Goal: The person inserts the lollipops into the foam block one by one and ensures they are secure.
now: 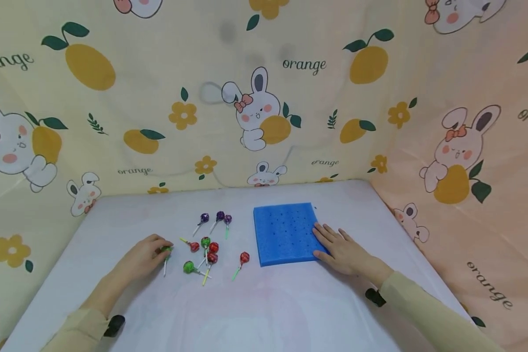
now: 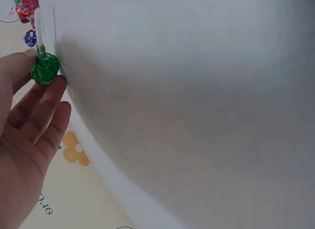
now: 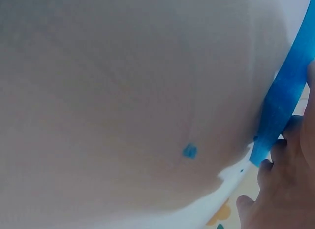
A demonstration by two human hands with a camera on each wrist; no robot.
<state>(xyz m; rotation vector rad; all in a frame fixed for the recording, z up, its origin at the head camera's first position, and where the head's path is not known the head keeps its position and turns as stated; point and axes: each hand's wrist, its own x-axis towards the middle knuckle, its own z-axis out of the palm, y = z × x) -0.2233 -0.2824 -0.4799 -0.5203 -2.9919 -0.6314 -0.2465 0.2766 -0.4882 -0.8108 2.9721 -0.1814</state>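
My left hand [image 1: 142, 256] pinches a green-wrapped lollipop [image 2: 45, 69] between thumb and fingers, at the left of the table. The lollipop's white stick slants down toward the tabletop in the head view. My right hand [image 1: 346, 250] rests on the right edge of a blue foam block [image 1: 283, 237], fingers stretched out over its top. Small dark holes dot the block in rows. Between the left hand and the block lie loose lollipops: a green one [image 1: 188, 267], a red one [image 1: 244, 257] close to the block, and a mixed red and green cluster [image 1: 212, 258].
Farther back lie three purple lollipops [image 1: 220, 216]. The white tabletop [image 1: 246, 313] meets a patterned cloth [image 1: 180, 73] at the back and sides. A tiny blue scrap [image 3: 190, 150] sits on the table near the right hand.
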